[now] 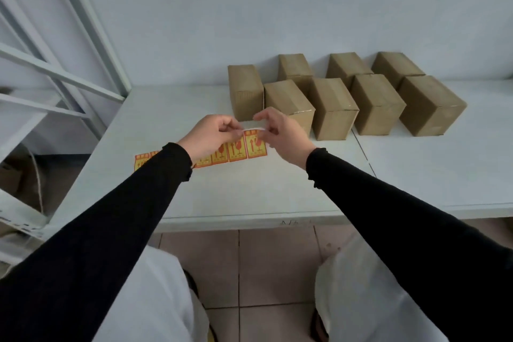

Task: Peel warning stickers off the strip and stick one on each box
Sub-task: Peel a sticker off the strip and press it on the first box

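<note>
Partly hidden: sticker strip (236, 151), under left hand (211, 134).
Fingers: both hands, right hand (280, 136) too, pinch strip's white top edge.
Boxes (333, 108): plain cardboard, counter (277, 191) rear.

Both black-sleeved arms stretched forward, left hand (211, 137) and right hand (280, 137) close together, palms down, fingertips pinched inward
</note>
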{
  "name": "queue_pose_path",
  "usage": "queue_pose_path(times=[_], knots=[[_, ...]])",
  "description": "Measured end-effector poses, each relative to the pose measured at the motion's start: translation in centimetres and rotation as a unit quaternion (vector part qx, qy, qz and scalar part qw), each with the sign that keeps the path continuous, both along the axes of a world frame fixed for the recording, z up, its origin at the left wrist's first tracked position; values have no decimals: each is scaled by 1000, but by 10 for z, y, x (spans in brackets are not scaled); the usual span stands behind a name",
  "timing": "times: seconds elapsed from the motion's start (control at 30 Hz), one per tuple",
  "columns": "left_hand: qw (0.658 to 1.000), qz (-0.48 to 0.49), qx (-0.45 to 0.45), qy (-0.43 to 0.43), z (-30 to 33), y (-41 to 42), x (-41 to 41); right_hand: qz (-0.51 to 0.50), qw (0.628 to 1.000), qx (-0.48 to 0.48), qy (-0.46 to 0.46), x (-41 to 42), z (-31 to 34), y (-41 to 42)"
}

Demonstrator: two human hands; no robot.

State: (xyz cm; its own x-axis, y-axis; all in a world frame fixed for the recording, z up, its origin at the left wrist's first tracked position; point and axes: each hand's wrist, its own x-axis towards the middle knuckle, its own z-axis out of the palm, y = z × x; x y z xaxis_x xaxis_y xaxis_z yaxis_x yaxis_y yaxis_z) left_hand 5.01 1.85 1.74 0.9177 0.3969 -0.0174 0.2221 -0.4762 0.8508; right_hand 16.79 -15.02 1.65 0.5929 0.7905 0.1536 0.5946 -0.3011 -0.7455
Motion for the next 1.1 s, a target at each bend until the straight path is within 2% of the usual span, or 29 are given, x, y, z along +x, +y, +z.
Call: queue_pose_path(times=[0.2,0.4,0.57,0.93,1.1], knots=[[999,13,-38,-21,19,3,11,2,995,102,-4,18,17,1],[998,-1,-45,-36,19,1,22,4,988,113,-105,33,15,-1],[997,3,-67,-45,22,1,22,3,982,126,-139,39,18,3],[981,13,-193,1,23,4,21,45,971,137,-193,32,12,1],[979,17,-203,11,24,3,22,57,961,147,-228,27,12,-4]])
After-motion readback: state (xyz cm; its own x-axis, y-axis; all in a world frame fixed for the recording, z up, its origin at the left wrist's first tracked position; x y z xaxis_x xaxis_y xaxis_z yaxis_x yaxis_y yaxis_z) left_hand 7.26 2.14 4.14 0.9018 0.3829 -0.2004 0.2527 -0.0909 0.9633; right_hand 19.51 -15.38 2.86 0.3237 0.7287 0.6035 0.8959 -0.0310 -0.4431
